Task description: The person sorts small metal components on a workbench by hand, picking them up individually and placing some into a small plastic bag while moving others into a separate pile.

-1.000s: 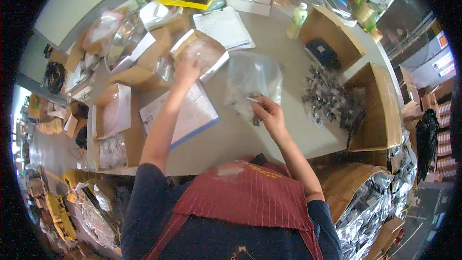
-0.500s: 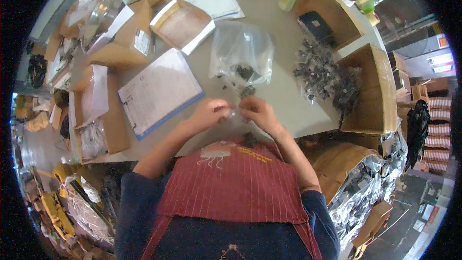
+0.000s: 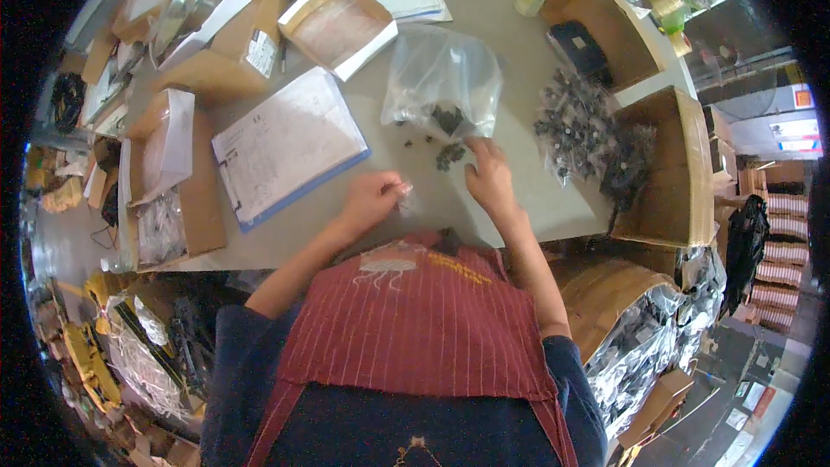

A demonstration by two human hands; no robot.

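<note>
Presently the left hand [image 3: 376, 197] is nearly closed, thumb and fingers pinching a small clear plastic bag [image 3: 406, 200] over the near part of the desk [image 3: 553, 212]. The right hand [image 3: 484, 164] is partly open, fingers bent at the right edge of a little pile of dark parts [image 3: 449, 156]; whether they grip any, I cannot tell. That pile lies just before the mouth of a large clear bag [image 3: 441, 73] with more inside. 1 clipboard [image 3: 290, 143] lies left, and bagged parts [image 3: 584, 125] are heaped right
</note>
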